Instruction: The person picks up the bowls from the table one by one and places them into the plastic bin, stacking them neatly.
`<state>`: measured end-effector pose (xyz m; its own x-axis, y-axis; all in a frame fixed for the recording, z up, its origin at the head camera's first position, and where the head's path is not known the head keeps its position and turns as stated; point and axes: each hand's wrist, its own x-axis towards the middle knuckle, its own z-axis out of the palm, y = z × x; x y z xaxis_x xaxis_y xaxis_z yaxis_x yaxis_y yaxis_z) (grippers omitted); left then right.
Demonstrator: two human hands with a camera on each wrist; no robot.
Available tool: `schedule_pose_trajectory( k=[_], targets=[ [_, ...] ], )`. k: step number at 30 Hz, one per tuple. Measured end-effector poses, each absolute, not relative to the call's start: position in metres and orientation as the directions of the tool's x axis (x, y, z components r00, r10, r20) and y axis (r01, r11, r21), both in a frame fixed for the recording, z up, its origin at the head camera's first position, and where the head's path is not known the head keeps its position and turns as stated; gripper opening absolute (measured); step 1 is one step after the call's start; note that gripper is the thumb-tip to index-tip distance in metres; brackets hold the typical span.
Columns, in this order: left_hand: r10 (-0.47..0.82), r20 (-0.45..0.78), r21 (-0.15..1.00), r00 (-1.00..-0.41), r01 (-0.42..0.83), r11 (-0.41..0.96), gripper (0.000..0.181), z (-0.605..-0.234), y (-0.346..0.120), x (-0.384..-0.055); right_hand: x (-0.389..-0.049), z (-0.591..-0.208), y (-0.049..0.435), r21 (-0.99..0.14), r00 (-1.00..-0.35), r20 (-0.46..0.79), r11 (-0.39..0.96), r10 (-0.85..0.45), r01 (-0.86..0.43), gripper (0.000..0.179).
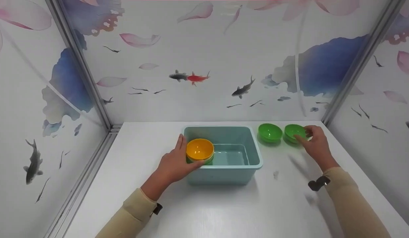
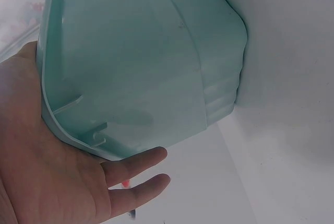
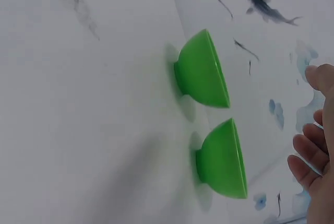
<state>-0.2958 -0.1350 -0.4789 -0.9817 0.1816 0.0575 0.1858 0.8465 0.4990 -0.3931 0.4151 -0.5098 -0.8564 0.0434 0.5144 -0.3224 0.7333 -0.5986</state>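
My left hand (image 1: 175, 164) lies against the near left corner of a pale teal plastic basin (image 1: 221, 175), thumb along the front rim. In the left wrist view, two straight fingers (image 2: 138, 164) extend beyond the basin's outer wall (image 2: 130, 67). An orange bowl (image 1: 200, 149) sits inside the basin at its left end, stacked over green that shows below it. My right hand (image 1: 316, 143) hovers at the right green bowl (image 1: 292, 132), fingers loosely bent and apart. The right wrist view shows this hand (image 3: 318, 145) above the bowls' rims, holding nothing.
A second green bowl (image 1: 270, 132) stands upright between the basin and the right bowl. All rest on a white table (image 1: 224, 211). White panels printed with fish and petals (image 1: 204, 49) enclose the back and sides, with metal posts (image 1: 80, 66) at the corners.
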Motion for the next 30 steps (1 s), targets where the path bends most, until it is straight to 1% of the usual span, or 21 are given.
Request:
schedule_pose_trajectory(
  k=[6,8,12,15,18,25,27,30],
  targets=[
    [0.172,0.049,0.495,-0.984,0.174,0.851,0.129,-0.478,-0.137,-0.296,-0.419,-0.519,0.434,-0.591,-0.883,0.466,0.761,0.052,-0.268,0.074],
    [0.171,0.052,0.499,-0.984,0.174,0.849,0.129,-0.479,-0.137,-0.296,-0.425,-0.523,0.439,-0.614,-0.909,0.415,0.752,0.049,-0.24,0.084],
    [0.171,0.051,0.504,-0.984,0.173,0.846,0.131,-0.478,-0.136,-0.294,-0.434,-0.53,0.447,-0.655,-0.963,0.267,0.741,0.044,-0.148,0.111],
    [0.177,0.051,0.503,-0.983,0.178,0.846,0.133,-0.476,-0.135,-0.293,-0.439,-0.534,0.45,-0.66,-0.982,0.181,0.747,0.045,-0.087,0.125],
    [0.183,0.054,0.501,-0.982,0.185,0.846,0.133,-0.476,-0.135,-0.293,-0.442,-0.536,0.451,-0.671,-0.991,0.118,0.74,0.056,-0.039,0.134],
    [0.192,0.069,0.489,-0.979,0.201,0.849,0.128,-0.477,-0.135,-0.294,-0.447,-0.542,0.452,-0.704,-0.993,0.016,0.707,0.118,0.073,0.151],
    [0.194,0.071,0.484,-0.978,0.204,0.851,0.128,-0.477,-0.135,-0.294,-0.447,-0.544,0.453,-0.702,-0.991,-0.018,0.704,0.135,0.109,0.155],
    [0.191,0.069,0.486,-0.979,0.2,0.851,0.128,-0.476,-0.134,-0.294,-0.445,-0.545,0.452,-0.708,-0.987,-0.06,0.69,0.149,0.147,0.155]
  ],
)
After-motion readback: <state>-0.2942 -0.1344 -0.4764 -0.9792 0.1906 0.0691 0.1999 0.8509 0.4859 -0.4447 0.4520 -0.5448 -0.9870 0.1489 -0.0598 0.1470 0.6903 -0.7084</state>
